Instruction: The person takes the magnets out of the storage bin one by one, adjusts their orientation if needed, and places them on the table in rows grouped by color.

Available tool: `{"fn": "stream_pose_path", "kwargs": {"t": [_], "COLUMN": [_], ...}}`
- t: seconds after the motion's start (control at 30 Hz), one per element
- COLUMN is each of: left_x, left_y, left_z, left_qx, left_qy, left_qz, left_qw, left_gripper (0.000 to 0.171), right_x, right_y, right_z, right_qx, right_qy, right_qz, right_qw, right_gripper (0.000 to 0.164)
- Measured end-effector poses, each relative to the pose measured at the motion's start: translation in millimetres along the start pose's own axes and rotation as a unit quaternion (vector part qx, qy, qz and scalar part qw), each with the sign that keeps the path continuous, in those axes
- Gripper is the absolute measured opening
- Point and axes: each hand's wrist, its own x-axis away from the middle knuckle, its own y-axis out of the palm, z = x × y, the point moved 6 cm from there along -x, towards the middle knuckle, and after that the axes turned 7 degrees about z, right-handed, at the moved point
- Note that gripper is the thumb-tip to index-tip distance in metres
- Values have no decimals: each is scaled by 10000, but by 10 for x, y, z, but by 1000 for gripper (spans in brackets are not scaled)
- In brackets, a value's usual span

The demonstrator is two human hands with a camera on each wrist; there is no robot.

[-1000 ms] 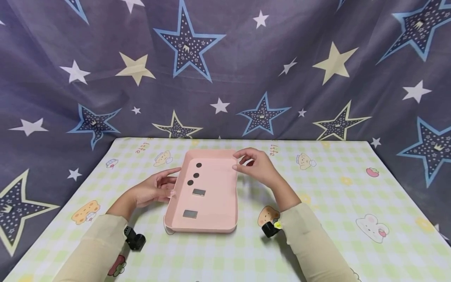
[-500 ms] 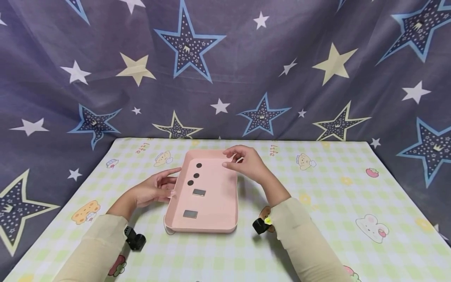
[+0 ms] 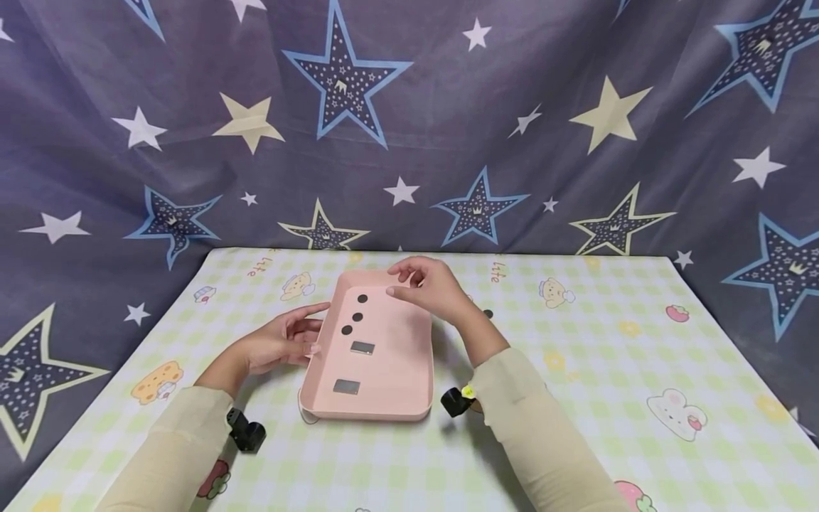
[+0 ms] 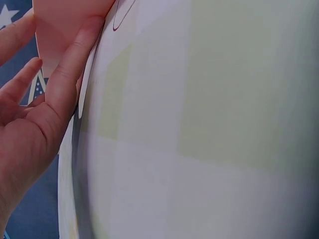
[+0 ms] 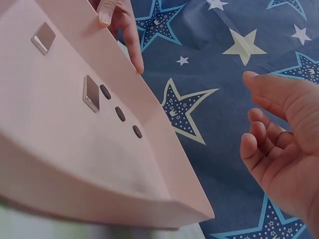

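Observation:
A pink tray [image 3: 390, 363] is on the table between both hands. Along its left side are three small dark discs [image 3: 357, 317] in a row. Nearer the front are two flat silvery rectangular pieces, one farther back [image 3: 362, 348] and one closer [image 3: 346, 386]. My left hand [image 3: 275, 345] touches the tray's left wall, its thumb at the rim and its index finger extended along the wall. Over the far right corner of the tray is my right hand [image 3: 429, 288]. Its fingers are loosely bent, and the right wrist view shows nothing between them.
A checked cloth [image 3: 608, 398] with cartoon prints covers the table. A small dark round spot [image 3: 488, 313] shows just beyond my right forearm. Behind the table hangs a dark blue curtain [image 3: 422, 128] with stars.
My right hand has moved left from the tray's right edge to above its far end. The dark spot has come into view beyond that forearm. My left hand and the tray stay put.

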Motion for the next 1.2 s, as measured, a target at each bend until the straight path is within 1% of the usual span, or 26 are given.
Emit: {"fn": "stream_pose_path", "kwargs": {"t": [0.17,0.27,0.53,0.83,1.0,1.2], "left_x": [-12,-17,-23,-36,-40,-39], "left_y": [0,-2,-5,-24,-32,-29], "left_z": [15,18,33,-6,-29,-28], "left_qx": [-11,-17,-27,20,49,-46], "left_qy": [-19,-28,8,10,-24,-105], "left_qz": [4,-4,-15,65,125,25], "left_qw": [10000,10000,10000,10000,9999,9999], "left_gripper": [86,86,87,87,93,86], "right_x": [-60,-95,-156,-206,-210,-210], "right_y": [61,102,218,443,552,664], "right_z": [-31,-9,81,221,288,349], "right_qx": [55,98,30,-144,-46,96], "right_qy": [-67,-40,201,560,478,411], "right_qz": [-25,-38,-114,-402,-558,-822], "right_qw": [10000,9999,9997,9975,9973,9957], "right_gripper": [24,24,23,24,23,23]}}
